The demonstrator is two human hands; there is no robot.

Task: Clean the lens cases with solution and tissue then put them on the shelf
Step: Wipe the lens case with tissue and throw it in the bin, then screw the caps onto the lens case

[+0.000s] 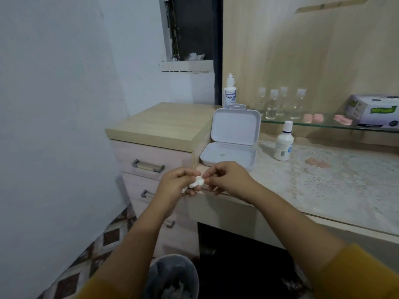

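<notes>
My left hand (176,183) and my right hand (226,176) meet in front of the counter's edge, both pinching a crumpled white tissue (197,181). Whether a lens case sits inside the tissue is hidden. One pink lens case (317,163) lies on the lace-covered counter. Two more pink lens cases (313,118) (343,120) rest on the glass shelf (302,124). A white solution bottle (284,142) stands upright on the counter, and another bottle labelled "Dream Eye" (230,92) stands behind the box.
An open white hinged box (232,139) sits at the counter's left end. Several small clear bottles (278,102) and a tissue box (373,111) stand on the shelf. A drawer unit (151,167) is on the left. A bin (172,277) holding used tissue stands below.
</notes>
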